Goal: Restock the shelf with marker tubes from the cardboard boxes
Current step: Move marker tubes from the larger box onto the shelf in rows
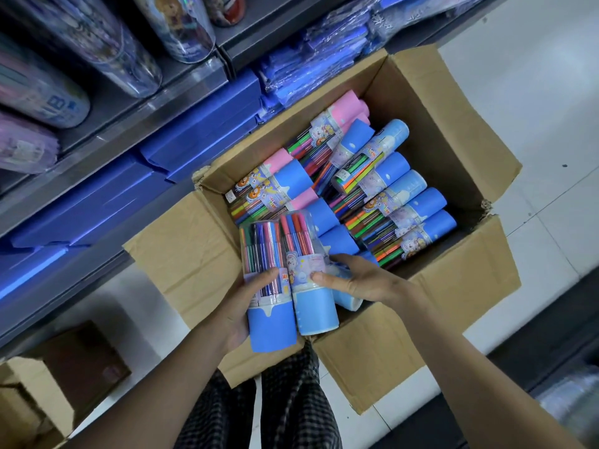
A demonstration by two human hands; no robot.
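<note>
An open cardboard box [453, 150] stands on the floor, filled with several marker tubes [382, 196] with blue or pink bases. My left hand [240, 306] grips one blue-based marker tube [269, 286] at the box's near corner. My right hand [356, 280] holds a second blue-based tube [311, 286] beside it, thumb on its label, fingers curled round a third tube [348, 298] behind. The shelf [136, 111] runs along the left, with clear tubes [129, 56] on it.
Blue flat packs [201, 131] fill the lower shelf level, and plastic-wrapped blue goods [311, 59] lie behind the box. A smaller cardboard box [48, 384] stands at bottom left. White tiled floor [534, 92] lies to the right. My checked garment [275, 409] is below.
</note>
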